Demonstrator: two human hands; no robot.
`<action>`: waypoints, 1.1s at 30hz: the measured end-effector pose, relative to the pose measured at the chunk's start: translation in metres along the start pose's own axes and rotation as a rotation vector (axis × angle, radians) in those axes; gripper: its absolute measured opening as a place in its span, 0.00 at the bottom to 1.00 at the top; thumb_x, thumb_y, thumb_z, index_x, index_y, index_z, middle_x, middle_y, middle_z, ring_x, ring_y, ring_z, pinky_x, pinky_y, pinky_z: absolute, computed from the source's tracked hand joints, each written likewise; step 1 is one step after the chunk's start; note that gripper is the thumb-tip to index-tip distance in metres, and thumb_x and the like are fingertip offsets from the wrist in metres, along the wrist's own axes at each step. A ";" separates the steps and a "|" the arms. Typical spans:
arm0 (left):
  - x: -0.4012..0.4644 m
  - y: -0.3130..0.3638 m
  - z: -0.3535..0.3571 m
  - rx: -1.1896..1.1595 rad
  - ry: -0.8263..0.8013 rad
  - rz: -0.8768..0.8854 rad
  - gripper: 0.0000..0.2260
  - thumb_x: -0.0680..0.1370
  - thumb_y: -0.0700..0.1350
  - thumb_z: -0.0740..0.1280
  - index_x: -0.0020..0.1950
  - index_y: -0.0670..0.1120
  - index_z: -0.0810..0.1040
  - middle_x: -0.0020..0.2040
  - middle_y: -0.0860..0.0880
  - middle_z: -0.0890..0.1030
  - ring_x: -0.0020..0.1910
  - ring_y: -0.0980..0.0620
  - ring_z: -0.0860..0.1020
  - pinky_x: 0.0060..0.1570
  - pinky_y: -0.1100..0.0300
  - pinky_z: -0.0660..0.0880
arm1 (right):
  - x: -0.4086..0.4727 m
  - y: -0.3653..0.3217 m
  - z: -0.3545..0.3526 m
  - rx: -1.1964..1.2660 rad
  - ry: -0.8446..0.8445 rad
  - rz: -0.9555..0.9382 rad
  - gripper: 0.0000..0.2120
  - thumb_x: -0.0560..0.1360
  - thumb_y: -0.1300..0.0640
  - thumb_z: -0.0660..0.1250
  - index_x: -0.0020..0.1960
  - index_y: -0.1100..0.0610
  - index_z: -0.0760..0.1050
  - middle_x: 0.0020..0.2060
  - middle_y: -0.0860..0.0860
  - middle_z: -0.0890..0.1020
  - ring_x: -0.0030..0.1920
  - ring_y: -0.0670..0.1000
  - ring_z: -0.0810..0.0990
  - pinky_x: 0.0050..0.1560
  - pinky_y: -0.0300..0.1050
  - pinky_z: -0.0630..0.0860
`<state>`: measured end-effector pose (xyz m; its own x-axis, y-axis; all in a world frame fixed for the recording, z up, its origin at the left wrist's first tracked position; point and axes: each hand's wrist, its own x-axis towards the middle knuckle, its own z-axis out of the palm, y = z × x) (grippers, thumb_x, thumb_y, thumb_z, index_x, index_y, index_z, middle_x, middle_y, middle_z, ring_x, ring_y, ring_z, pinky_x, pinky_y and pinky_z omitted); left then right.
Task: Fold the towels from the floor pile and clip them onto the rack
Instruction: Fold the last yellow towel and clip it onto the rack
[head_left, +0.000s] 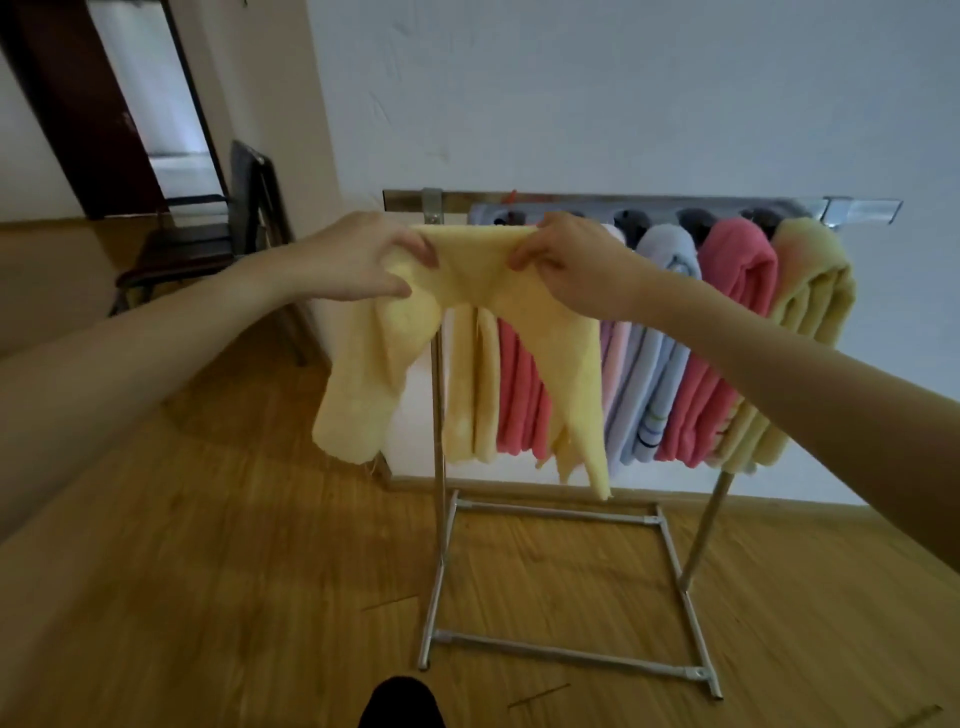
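Note:
I hold a pale yellow towel (524, 317) up in front of a metal rack (441, 493). My left hand (358, 260) grips its top edge on the left and my right hand (571, 260) pinches the top edge on the right. The towel's two ends droop down on either side, and it is stretched short between my hands. Behind it, several folded towels hang from the rack's top bar: a yellow one (470, 384), a pink one (519, 389), a light blue one (652, 364), another pink one (727, 338) and a yellow one (800, 332) at the right end.
The rack stands against a white wall on a wooden floor (234, 571), with its base bars (566, 654) reaching toward me. A dark folding chair (208, 244) sits at the left near a doorway. A dark foot (400, 704) shows at the bottom edge.

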<state>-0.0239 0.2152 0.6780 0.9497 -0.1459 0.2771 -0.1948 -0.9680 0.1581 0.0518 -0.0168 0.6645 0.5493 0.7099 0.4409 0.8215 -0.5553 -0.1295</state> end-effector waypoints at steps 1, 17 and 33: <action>0.006 -0.005 -0.003 0.047 0.064 0.028 0.21 0.74 0.39 0.69 0.65 0.50 0.75 0.63 0.48 0.74 0.61 0.50 0.71 0.55 0.61 0.65 | 0.011 0.001 0.000 -0.001 0.041 0.033 0.19 0.77 0.68 0.54 0.62 0.59 0.77 0.55 0.53 0.74 0.56 0.54 0.74 0.48 0.37 0.63; 0.088 -0.035 0.030 0.398 0.351 0.079 0.11 0.74 0.29 0.58 0.54 0.38 0.72 0.52 0.39 0.74 0.52 0.40 0.71 0.44 0.52 0.67 | 0.079 -0.012 0.067 -0.179 0.415 0.340 0.15 0.76 0.67 0.58 0.63 0.63 0.66 0.63 0.59 0.65 0.56 0.58 0.70 0.43 0.44 0.67; 0.075 -0.061 0.132 0.493 0.397 0.253 0.13 0.70 0.33 0.71 0.53 0.42 0.78 0.46 0.45 0.77 0.45 0.48 0.74 0.39 0.58 0.73 | 0.041 0.026 0.159 -0.086 0.235 0.245 0.33 0.70 0.72 0.62 0.74 0.64 0.59 0.67 0.65 0.68 0.59 0.66 0.74 0.56 0.57 0.73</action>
<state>0.0913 0.2365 0.5640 0.7093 -0.3849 0.5906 -0.1748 -0.9077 -0.3816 0.1202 0.0664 0.5378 0.6704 0.4371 0.5996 0.6481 -0.7384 -0.1863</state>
